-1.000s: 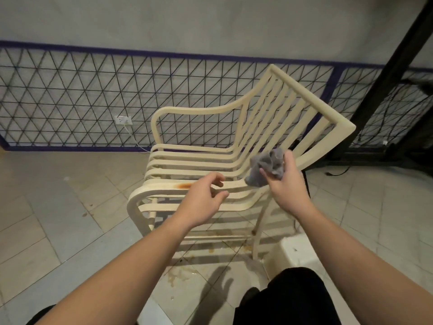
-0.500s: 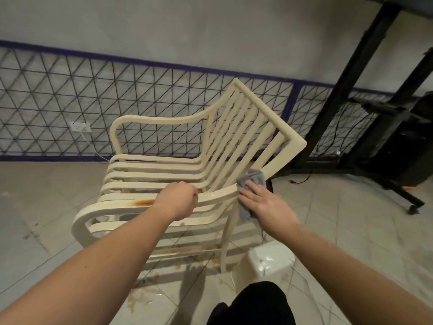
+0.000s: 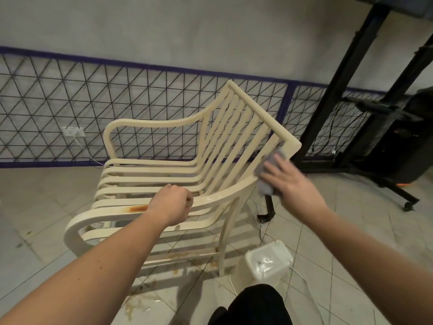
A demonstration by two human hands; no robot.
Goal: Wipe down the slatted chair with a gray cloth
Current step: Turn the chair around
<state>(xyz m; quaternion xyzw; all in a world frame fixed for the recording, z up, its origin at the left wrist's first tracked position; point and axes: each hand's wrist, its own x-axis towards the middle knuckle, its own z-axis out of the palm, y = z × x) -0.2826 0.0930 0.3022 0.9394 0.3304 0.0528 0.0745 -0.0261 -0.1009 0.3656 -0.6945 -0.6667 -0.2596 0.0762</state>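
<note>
A cream slatted chair (image 3: 236, 127) stands on the tiled floor, its backrest toward the right. My left hand (image 3: 172, 207) grips the near armrest, just right of an orange-brown stain (image 3: 137, 209). My right hand (image 3: 288, 181) presses a gray cloth (image 3: 266, 184) with straight fingers against the outer side post of the backrest, where the armrest meets it. The hand is motion-blurred and covers most of the cloth.
A white plastic container (image 3: 264, 261) with a cord sits on the floor by the chair's rear leg. A black wheeled metal stand (image 3: 351, 95) rises at right. A wire-mesh fence (image 3: 93, 109) with a wall outlet (image 3: 72, 131) runs behind. Brown spills (image 3: 138, 303) mark the tiles.
My left hand closed on the near armrest. My right hand carried the cloth from above the seat to the backrest's side post and slid it upward.
</note>
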